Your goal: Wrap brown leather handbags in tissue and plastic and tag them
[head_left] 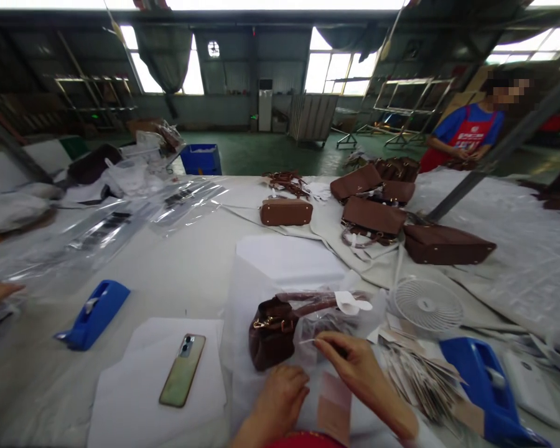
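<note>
Near the surface's (177, 249) near edge, the brown handbag (271, 336) is resting on white paper (284, 255). The right hand's (354, 367) fingers are pinching a thin white strip (307, 341); the left hand's (280, 398) are curling below the handbag, their grip unclear.

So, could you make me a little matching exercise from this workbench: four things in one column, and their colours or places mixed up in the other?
Things:
1. Phone
2. Fan
3. Bin
4. Nearest handbag

Descriptions:
A. White, with a round grille
B. Dark brown, with a gold-coloured clip
C. Greenish, lying on white paper
D. Blue, standing beyond the table

Right pairs: 1-C, 2-A, 3-D, 4-B
</note>
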{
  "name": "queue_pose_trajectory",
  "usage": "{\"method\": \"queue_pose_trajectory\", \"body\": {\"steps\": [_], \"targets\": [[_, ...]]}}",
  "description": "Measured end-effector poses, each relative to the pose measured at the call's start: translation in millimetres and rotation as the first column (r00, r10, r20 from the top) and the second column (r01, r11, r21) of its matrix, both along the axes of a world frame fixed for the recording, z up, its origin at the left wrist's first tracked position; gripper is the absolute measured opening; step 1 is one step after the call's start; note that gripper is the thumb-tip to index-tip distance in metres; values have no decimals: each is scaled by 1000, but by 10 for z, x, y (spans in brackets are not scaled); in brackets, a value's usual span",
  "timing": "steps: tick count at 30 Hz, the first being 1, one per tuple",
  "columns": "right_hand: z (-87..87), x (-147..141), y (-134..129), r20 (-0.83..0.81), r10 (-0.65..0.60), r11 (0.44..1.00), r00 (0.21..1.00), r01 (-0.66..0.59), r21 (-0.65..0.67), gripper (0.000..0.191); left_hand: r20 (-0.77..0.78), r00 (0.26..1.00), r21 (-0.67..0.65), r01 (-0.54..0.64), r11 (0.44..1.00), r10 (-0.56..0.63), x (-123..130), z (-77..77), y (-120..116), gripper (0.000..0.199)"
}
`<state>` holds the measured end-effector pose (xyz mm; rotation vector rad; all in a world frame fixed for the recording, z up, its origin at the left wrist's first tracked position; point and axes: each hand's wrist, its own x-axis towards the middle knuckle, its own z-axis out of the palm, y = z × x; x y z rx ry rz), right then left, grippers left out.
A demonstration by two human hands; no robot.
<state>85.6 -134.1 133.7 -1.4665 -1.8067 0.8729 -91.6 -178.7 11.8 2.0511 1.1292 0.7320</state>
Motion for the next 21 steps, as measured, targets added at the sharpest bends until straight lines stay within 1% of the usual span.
{"method": "queue_pose_trajectory", "body": {"steps": [1,2,4,5,6,7,8,11,13,15,18,21], "targets": [[-82,-93,24,-7,-20,1000,1000,20,16,30,66,994,-20,-81,997,82,-26,26,39,26],[-163,-165,44,-9,-52,998,999,53,36,30,132,971,-38,-194,980,198,-63,63,92,27],[-312,-251,72,2,-118,990,993,117,76,29,221,881,-54,-417,907,418,-157,153,229,28],[-376,-272,80,12,-143,985,990,141,94,28,234,847,-43,-482,875,478,-204,196,305,29],[-434,-283,88,24,-162,981,986,159,110,27,230,834,-23,-512,859,502,-245,233,381,29],[-484,-291,95,36,-175,978,984,169,123,27,214,842,-1,-506,862,495,-278,261,453,30],[-527,-299,103,48,-181,976,982,173,131,26,195,863,13,-478,878,467,-300,279,518,31],[-631,-354,142,83,-154,981,985,142,134,27,161,925,17,-351,936,344,-317,284,667,32],[-684,-417,179,90,-125,986,988,114,118,30,157,948,-5,-279,960,277,-319,277,738,33],[-726,-484,218,74,-113,990,991,106,97,34,160,957,-46,-237,970,242,-337,286,800,29],[-764,-548,266,31,-103,992,994,100,74,36,150,966,-123,-193,973,211,-387,339,881,17],[-770,-543,292,-22,-99,994,995,100,54,36,140,970,-161,-173,972,196,-418,390,915,18]]}}
